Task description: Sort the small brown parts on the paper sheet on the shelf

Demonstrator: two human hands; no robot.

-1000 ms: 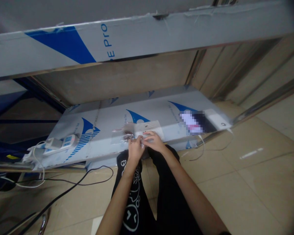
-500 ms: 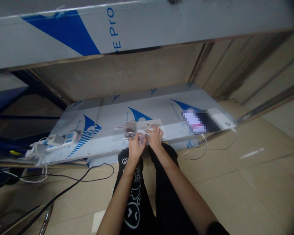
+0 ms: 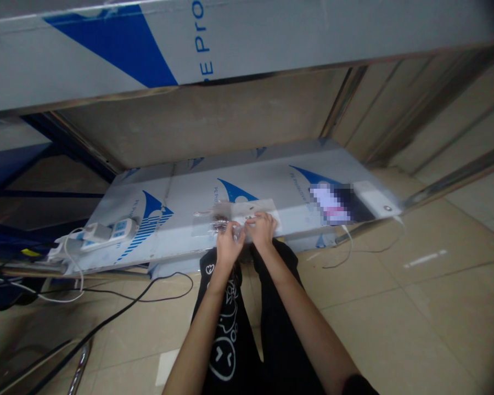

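Note:
Both my hands are close together at the front edge of a low shelf. My left hand [image 3: 229, 242] is closed, thumb and fingers pinching what looks like a bit of clear plastic [image 3: 237, 232]. Beside it my right hand [image 3: 262, 228] has its fingers bent in a pinch over a white sheet [image 3: 275, 212]; any tiny thing at its fingertips is too small to name. A small dark piece [image 3: 251, 208] lies on the sheet just beyond the right fingers. Left of the sheet, touching or near my left fingertips, is a clear plastic bag [image 3: 220, 209] with dark contents.
The film-covered shelf [image 3: 189, 219] carries a power strip [image 3: 121, 230] with a plugged-in charger [image 3: 97, 232] at left. At right lie a blurred-out phone-like device [image 3: 331, 206] and a white device [image 3: 374, 200] with cables. An upper board [image 3: 251, 49] overhangs the shelf. Black cable [image 3: 119, 315] crosses the floor.
My right fingers have drawn together from a more spread pose over the white sheet. My left hand keeps its pinch. The whole view has shifted slightly.

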